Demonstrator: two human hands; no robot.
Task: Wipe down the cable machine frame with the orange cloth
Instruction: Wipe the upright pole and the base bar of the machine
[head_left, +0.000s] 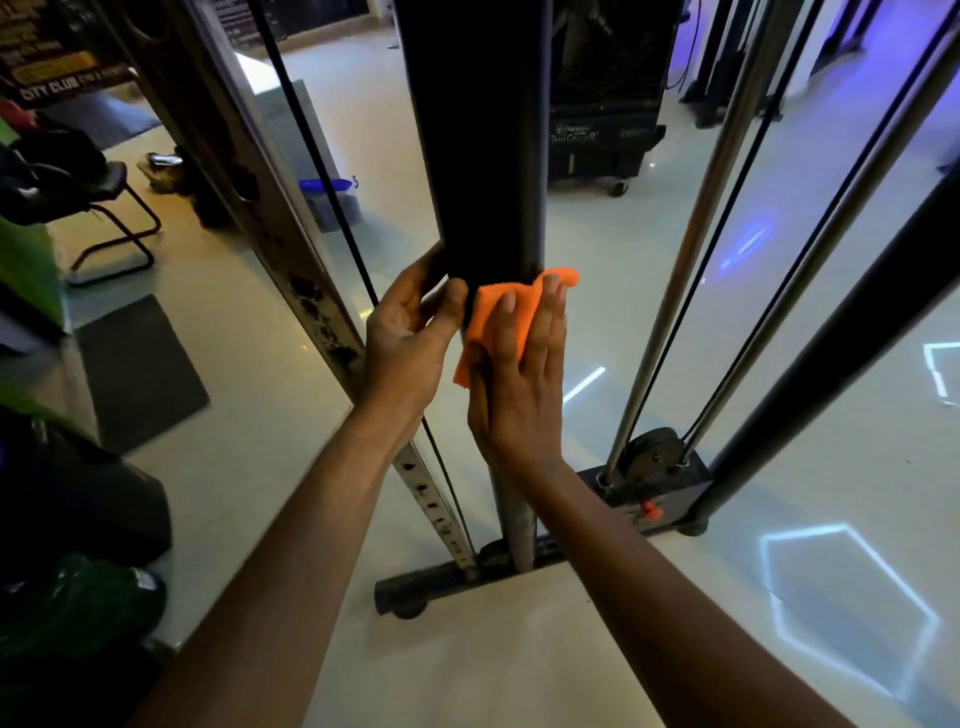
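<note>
Two readable words, "CITY CLUB" banner (72, 85)

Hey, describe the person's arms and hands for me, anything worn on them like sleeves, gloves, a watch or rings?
Both forearms are bare as far as the picture shows; no sleeve edge comes into view. The left hand and the right hand wear no gloves. No watch, band or bracelet shows on either wrist, and no rings show on the visible fingers. The fingernails are short and plain. No markings appear on either arm.
</note>
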